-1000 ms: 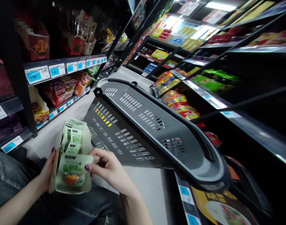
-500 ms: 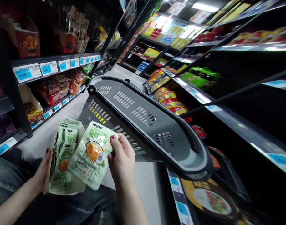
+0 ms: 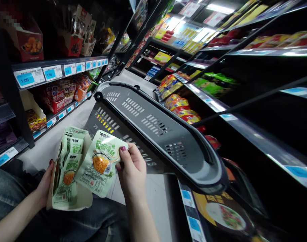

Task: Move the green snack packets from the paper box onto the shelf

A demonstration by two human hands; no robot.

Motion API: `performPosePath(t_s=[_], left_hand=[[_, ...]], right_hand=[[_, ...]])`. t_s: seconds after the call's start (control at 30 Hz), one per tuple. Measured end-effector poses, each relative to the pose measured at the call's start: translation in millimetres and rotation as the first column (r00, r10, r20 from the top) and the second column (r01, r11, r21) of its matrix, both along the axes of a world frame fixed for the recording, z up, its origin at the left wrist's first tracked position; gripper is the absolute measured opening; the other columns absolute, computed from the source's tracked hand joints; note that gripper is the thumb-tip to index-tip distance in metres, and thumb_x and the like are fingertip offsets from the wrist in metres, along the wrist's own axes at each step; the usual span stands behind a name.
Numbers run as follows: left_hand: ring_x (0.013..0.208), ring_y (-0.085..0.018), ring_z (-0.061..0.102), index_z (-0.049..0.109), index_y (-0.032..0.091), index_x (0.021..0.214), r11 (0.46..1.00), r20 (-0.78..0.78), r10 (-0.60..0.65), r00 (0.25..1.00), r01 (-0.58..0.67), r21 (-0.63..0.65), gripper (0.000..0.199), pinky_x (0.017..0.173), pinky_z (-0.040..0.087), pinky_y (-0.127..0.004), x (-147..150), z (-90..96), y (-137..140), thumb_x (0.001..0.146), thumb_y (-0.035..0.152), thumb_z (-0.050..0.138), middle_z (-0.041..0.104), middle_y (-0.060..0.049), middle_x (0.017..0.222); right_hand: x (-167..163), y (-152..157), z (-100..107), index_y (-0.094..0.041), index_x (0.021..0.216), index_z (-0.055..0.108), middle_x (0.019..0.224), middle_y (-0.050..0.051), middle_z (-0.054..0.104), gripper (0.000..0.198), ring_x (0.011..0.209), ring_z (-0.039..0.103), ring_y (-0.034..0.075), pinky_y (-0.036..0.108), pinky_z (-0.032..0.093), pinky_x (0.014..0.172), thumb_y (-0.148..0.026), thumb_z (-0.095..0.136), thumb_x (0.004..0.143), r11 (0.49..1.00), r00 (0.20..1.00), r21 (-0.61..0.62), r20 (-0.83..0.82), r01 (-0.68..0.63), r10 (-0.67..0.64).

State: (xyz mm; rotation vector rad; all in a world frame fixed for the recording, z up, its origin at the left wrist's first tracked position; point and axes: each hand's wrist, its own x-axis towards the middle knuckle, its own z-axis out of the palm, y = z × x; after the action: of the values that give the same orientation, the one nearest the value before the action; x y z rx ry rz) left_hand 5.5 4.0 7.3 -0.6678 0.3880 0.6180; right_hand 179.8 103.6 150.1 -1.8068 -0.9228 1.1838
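My left hand grips the side of a small open cardboard box, its fingers mostly hidden behind it. Several pale green snack pouches stand inside, leaning to the left. Between the thumb and fingers of my right hand is a single pale green snack pouch with a picture of orange shredded food in a bowl. It is tilted, just right of the box and overlapping its edge in view. Both box and pouch are above my jean-clad legs.
A grey shopping basket stands on the pale floor in front of me. Shelves with price tags and boxed snacks are on the left. Right-hand shelves hold colourful packets. A large food package lies low at right.
My right hand and its pouch have shifted very slightly right and up, the pouch turning a little. The box in my left hand is practically where it was.
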Motion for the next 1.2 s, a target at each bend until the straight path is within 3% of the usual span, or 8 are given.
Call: performPosePath(t_s=[0.2,0.4,0.57,0.73,0.87,1.2], left_hand=[[0.086,-0.020,0.072,0.077,0.020,0.094,0.995,0.041,0.025,0.999,-0.029,0.098,0.045,0.094,0.051,-0.027,0,1.0,0,0.065,0.054,0.075,0.078,-0.001,0.092],[0.090,-0.023,0.072,0.078,0.028,0.090,1.000,-0.028,0.006,1.000,-0.006,0.001,0.044,0.110,0.039,-0.035,2,3.3,1,0.055,0.053,0.082,0.078,0.000,0.095],[0.095,-0.025,0.071,0.078,0.026,0.090,0.999,-0.089,-0.038,0.995,0.036,-0.019,0.050,0.112,0.035,-0.033,2,4.4,3,0.049,0.056,0.083,0.077,-0.002,0.095],[0.100,-0.026,0.070,0.078,0.025,0.090,0.999,-0.060,-0.039,0.997,0.041,0.029,0.044,0.111,0.036,-0.036,2,3.9,2,0.059,0.057,0.077,0.077,-0.004,0.097],[0.099,-0.026,0.070,0.078,0.020,0.090,0.994,-0.094,-0.068,0.993,0.059,-0.089,0.056,0.110,0.037,-0.041,0,7.0,2,0.085,0.064,0.043,0.077,-0.009,0.091],[0.106,-0.027,0.068,0.077,0.018,0.089,0.989,-0.170,-0.092,0.981,0.070,-0.129,0.061,0.113,0.034,-0.044,1,19.9,11,0.090,0.059,0.033,0.077,-0.010,0.090]], right_hand=[[2,0,-2,-0.016,0.080,0.037,0.058,-0.009,0.037,0.060,0.039,0.032,-0.005,0.008,0.027,0.035,-0.064,0.069,0.064,1.000,1.000,0.012,0.015,-0.015,0.015],[2,-1,-1,-0.016,0.080,0.037,0.058,-0.010,0.038,0.059,0.039,0.032,-0.004,0.009,0.027,0.035,-0.063,0.068,0.064,0.999,0.999,0.018,0.020,-0.028,0.027],[3,0,-2,-0.015,0.080,0.037,0.058,-0.010,0.039,0.059,0.039,0.033,-0.004,0.009,0.027,0.036,-0.063,0.067,0.065,0.999,0.999,0.013,0.020,-0.043,0.043],[3,0,-2,-0.015,0.080,0.037,0.058,-0.009,0.040,0.057,0.040,0.033,-0.004,0.009,0.027,0.037,-0.063,0.066,0.067,0.998,0.998,0.018,0.022,-0.053,0.053],[3,0,-2,-0.015,0.080,0.038,0.058,-0.009,0.040,0.056,0.040,0.033,-0.004,0.010,0.027,0.037,-0.062,0.066,0.068,0.998,0.998,0.022,0.035,-0.059,0.058],[4,0,-2,-0.016,0.079,0.038,0.057,-0.008,0.040,0.057,0.041,0.033,-0.003,0.012,0.026,0.038,-0.064,0.066,0.066,0.998,0.997,0.008,0.053,-0.058,0.058]])
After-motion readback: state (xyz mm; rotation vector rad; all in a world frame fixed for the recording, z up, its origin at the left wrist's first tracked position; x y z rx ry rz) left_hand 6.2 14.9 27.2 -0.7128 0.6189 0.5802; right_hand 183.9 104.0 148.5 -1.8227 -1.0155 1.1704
